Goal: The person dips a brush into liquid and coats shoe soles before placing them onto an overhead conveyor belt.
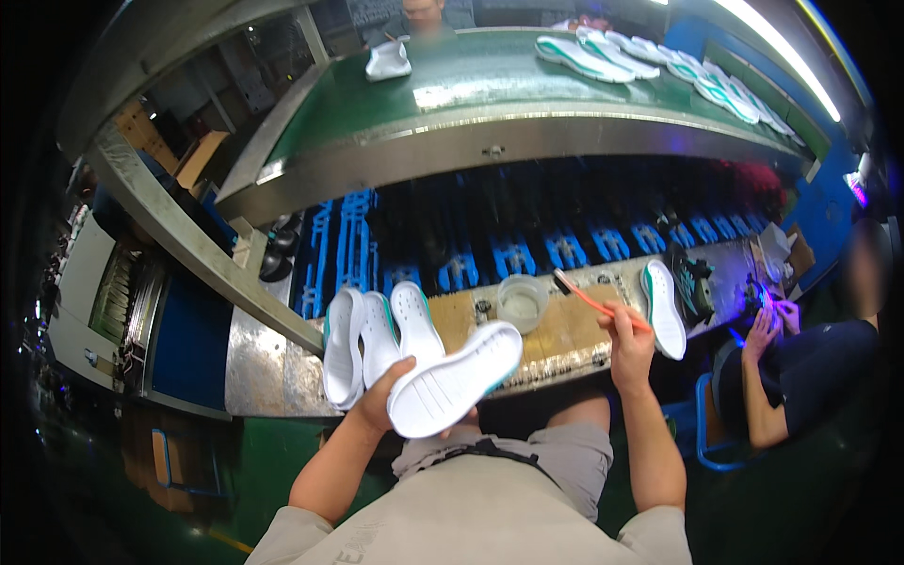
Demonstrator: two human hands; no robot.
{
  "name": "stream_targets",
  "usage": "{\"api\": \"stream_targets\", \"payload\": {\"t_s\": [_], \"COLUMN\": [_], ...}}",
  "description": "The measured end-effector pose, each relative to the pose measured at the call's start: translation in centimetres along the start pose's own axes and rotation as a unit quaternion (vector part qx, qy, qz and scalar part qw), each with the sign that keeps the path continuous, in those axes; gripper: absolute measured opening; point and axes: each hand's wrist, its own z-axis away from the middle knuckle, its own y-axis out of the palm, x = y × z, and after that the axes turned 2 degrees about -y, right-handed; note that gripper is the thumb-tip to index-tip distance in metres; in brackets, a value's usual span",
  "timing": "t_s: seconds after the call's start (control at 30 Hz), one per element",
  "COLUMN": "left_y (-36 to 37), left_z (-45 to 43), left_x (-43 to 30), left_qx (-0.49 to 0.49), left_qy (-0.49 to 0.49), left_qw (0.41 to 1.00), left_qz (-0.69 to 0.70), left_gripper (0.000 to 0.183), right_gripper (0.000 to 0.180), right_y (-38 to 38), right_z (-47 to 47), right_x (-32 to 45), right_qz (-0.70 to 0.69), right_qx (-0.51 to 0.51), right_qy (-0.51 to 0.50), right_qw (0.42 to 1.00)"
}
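A white shoe sole (452,385) with a teal edge lies tilted in my left hand (385,395), its inner face up. My right hand (630,346) grips an orange-handled brush (597,300), whose dark bristles point up and left, apart from the sole. Between the hands, on the bench, stands a clear plastic tub (522,302) with liquid in it. Several white soles (344,346) stand side by side just left of the held one. Another white sole (664,308) rests on the bench to the right of my right hand.
Behind the bench (275,374) run blue brackets (514,258) under a green conveyor belt (487,88) carrying several soles (586,58). A slanted metal post (205,233) rises at left. Dark shoe uppers (692,286) lie at right, near a co-worker's hands (766,332). Another person is beyond the belt.
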Motion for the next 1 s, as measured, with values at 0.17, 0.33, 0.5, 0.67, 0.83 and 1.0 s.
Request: {"api": "stream_targets", "payload": {"t_s": [0.17, 0.33, 0.5, 0.67, 0.83, 1.0], "left_y": [4.9, 15.5, 17.4, 10.5, -1.9, -5.1], "left_z": [-3.6, -13.1, -16.2, -11.9, -8.3, -8.1], "left_x": [-4.4, -21.9, -25.3, -16.7, -7.2, 0.3], "left_qx": [0.075, 0.259, -0.072, -0.332, -0.539, -0.562], "left_qy": [-0.040, 0.223, 0.307, 0.216, -0.013, -0.069], "left_qw": [0.996, 0.919, 0.899, 0.649, 0.306, 0.275], "left_qz": [-0.006, -0.198, -0.304, -0.650, -0.785, -0.777], "left_gripper": [0.095, 0.077, 0.064, 0.042, 0.044, 0.076], "right_gripper": [0.035, 0.031, 0.028, 0.028, 0.028, 0.028], "right_y": [-3.8, -2.4, -2.9, -3.2, -3.2, -3.3], "right_z": [1.7, 2.2, 2.5, 2.5, 2.6, 2.8], "right_x": [-8.6, -10.6, -11.2, -11.3, -10.6, -11.0], "right_qz": [0.016, 0.016, 0.045, 0.055, 0.054, 0.038], "right_qx": [-0.076, -0.045, -0.018, 0.000, 0.006, 0.004], "right_qy": [0.029, 0.030, 0.031, 0.025, 0.021, 0.026], "right_qw": [0.997, 0.998, 0.998, 0.998, 0.998, 0.999]}}
